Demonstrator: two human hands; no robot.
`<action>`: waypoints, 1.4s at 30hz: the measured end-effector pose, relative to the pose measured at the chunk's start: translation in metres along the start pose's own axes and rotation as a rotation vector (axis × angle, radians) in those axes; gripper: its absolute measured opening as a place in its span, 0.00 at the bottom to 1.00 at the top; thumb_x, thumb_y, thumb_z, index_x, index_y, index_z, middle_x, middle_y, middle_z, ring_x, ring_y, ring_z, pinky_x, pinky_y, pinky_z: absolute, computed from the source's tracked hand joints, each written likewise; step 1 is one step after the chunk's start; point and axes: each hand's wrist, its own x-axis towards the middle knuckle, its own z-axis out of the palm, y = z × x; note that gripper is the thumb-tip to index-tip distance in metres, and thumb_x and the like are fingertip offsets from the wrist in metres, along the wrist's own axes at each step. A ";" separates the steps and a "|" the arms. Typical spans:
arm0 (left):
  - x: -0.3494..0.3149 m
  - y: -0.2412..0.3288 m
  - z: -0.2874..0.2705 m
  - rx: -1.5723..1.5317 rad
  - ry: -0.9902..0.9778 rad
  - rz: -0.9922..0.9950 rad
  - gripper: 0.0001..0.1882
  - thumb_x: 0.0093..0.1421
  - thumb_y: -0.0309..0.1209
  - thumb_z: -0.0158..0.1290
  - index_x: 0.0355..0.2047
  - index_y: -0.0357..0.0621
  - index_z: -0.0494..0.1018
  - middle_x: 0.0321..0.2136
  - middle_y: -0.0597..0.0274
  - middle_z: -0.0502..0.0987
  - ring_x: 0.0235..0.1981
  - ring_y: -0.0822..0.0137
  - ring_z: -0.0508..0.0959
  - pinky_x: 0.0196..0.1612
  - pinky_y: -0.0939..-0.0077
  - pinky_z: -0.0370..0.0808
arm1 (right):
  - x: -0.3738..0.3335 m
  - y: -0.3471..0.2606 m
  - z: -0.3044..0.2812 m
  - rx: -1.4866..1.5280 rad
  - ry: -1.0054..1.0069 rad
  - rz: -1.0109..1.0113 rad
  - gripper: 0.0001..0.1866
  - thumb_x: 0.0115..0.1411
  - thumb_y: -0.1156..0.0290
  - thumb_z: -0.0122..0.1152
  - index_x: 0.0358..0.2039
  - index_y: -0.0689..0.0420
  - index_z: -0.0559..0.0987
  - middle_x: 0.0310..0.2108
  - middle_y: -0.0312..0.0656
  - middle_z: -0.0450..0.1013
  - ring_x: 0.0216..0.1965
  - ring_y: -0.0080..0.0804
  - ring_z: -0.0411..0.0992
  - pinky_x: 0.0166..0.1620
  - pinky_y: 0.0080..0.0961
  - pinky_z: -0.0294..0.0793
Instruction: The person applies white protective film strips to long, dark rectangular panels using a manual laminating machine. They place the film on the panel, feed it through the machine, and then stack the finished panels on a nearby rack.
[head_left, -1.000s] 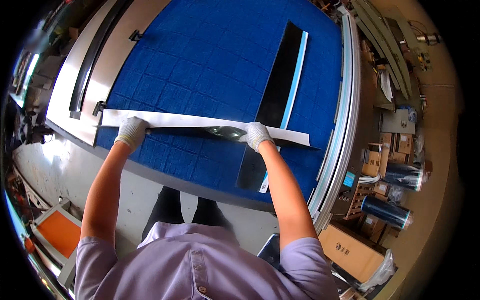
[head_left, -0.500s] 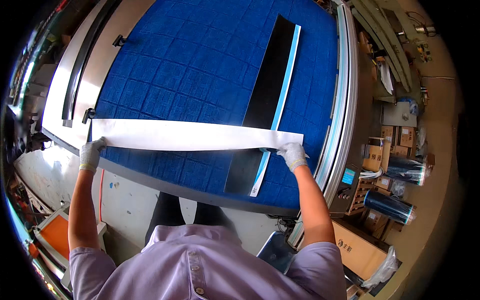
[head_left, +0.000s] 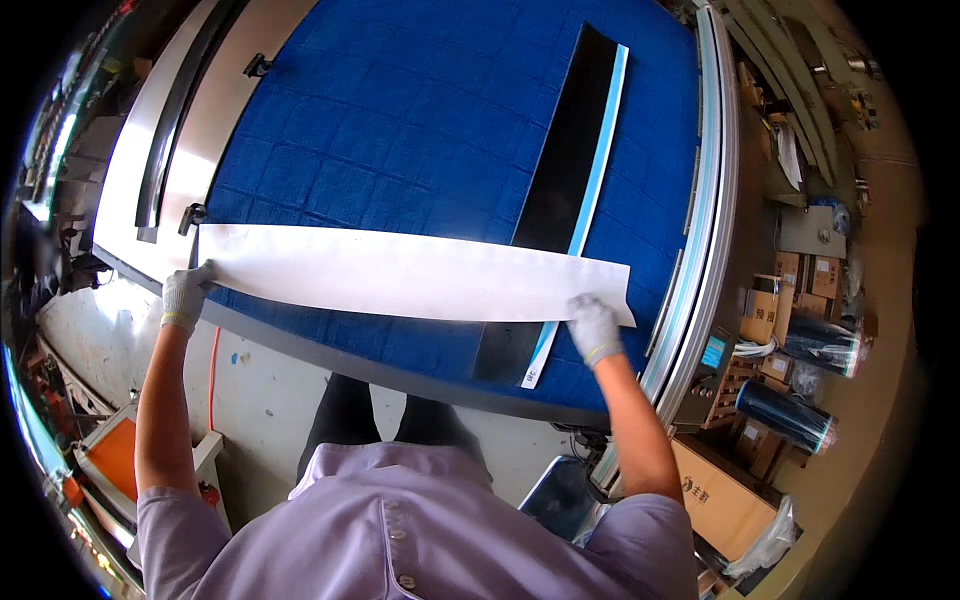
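Observation:
A long white strip (head_left: 400, 275) stretches from left to right across the blue textured mat (head_left: 350, 180), like a sheet of paper or thin film. My left hand (head_left: 185, 297), in a light grey knit glove, grips its left end beside a black clip (head_left: 191, 217). At the strip's near right edge, my gloved right hand (head_left: 594, 328) is closed on it, fingers over the top and thumb hidden. Under the right part of the white strip lies a long black strip (head_left: 565, 150) with a blue and white border (head_left: 600, 150), running away from me.
A pale metal plate (head_left: 225, 100) with a black bar (head_left: 180, 130) lies on the left, with a second black clip (head_left: 257, 66). A metal rail (head_left: 700, 220) bounds the mat's right side. Beyond it are cardboard boxes (head_left: 725, 500) and film-wrapped rolls (head_left: 785, 415).
The white strip now shows more of its face, its near right edge lower. My right hand has come slightly nearer with it, while my left hand keeps the left end. The view has shifted slightly.

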 end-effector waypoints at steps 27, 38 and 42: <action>0.007 -0.037 0.007 -0.319 0.060 -0.109 0.08 0.50 0.28 0.64 0.33 0.44 0.81 0.29 0.48 0.82 0.30 0.51 0.82 0.36 0.63 0.77 | 0.010 -0.033 -0.004 0.404 -0.203 0.404 0.11 0.50 0.72 0.69 0.36 0.59 0.86 0.38 0.57 0.79 0.42 0.54 0.77 0.48 0.39 0.75; -0.103 -0.008 0.049 -1.582 0.162 -0.579 0.10 0.61 0.26 0.59 0.42 0.35 0.77 0.44 0.55 0.79 0.41 0.66 0.80 0.45 0.74 0.78 | -0.029 -0.083 -0.033 0.255 0.982 0.751 0.10 0.51 0.83 0.66 0.31 0.52 0.84 0.53 0.43 0.66 0.54 0.41 0.67 0.52 0.32 0.76; -0.106 -0.026 0.070 -1.556 -0.030 -0.561 0.14 0.65 0.34 0.54 0.45 0.35 0.75 0.35 0.59 0.77 0.37 0.69 0.79 0.43 0.75 0.78 | -0.030 -0.071 -0.031 0.487 0.980 0.525 0.12 0.52 0.87 0.58 0.34 0.59 0.81 0.53 0.47 0.70 0.58 0.44 0.68 0.57 0.33 0.73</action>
